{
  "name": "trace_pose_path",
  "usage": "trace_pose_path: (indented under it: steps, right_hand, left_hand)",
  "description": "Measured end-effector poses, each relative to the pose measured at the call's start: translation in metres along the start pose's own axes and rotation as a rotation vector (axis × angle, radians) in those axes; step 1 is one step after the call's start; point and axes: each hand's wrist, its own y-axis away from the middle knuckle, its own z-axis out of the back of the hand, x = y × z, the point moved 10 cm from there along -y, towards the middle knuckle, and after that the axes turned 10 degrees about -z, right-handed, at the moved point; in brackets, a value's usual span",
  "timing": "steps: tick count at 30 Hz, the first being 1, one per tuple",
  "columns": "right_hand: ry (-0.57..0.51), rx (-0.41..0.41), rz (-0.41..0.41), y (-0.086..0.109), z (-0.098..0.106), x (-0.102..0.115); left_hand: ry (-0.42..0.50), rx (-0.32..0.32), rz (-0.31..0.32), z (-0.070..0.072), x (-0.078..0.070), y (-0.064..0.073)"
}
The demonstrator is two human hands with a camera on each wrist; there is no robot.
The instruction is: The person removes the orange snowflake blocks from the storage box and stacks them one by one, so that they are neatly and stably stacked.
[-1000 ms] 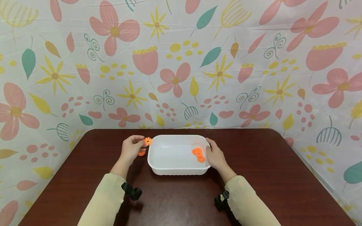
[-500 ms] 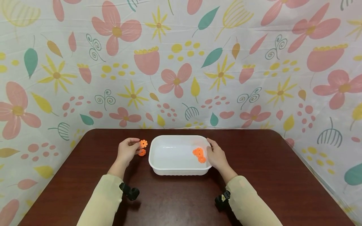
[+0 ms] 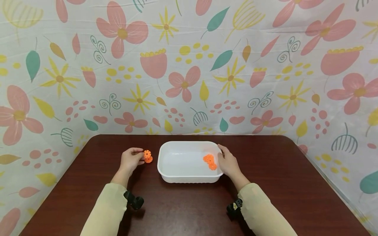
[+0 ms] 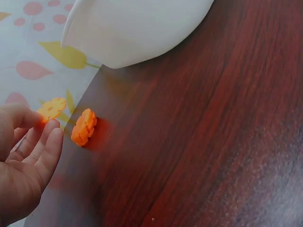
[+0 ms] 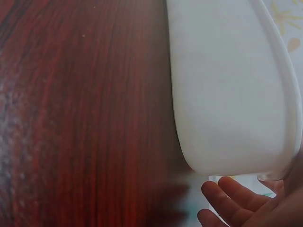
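There are two hands (image 3: 129, 161) (image 3: 229, 164), one tray (image 3: 180, 162), one table (image 3: 183, 209) and orange discs (image 3: 212, 167) too overlapped to count

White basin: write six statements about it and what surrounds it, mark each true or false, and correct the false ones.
1. The left-hand grip pinches an orange notched disc. True.
2. The right-hand grip touches the right end of the white basin. True.
3. The basin is upside down. False: its open side faces up.
4. Everything inside the basin lies at its left end. False: the orange cluster lies near its right end.
5. The tabletop is dark and wood-grained. True.
6. The background is plain black. False: a floral cloth fills it.
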Motion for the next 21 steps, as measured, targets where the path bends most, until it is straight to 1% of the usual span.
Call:
trace_pose_path:
  steps: [7,15,21]
  right_hand:
    - [0.005,0.002,0.0,-0.001,-0.001,-0.002]
    - [-0.003,0.001,-0.006,0.0,-0.002,-0.003]
    - [-0.001,-0.001,-0.003,0.0,-0.002,-0.003]
  left_hand:
    - [0.02,0.003,0.016,0.001,0.006,0.001]
    - [0.011,0.007,0.039,-0.001,0.015,0.0]
    - [-0.006,0.016,0.034,-0.001,0.014,0.002]
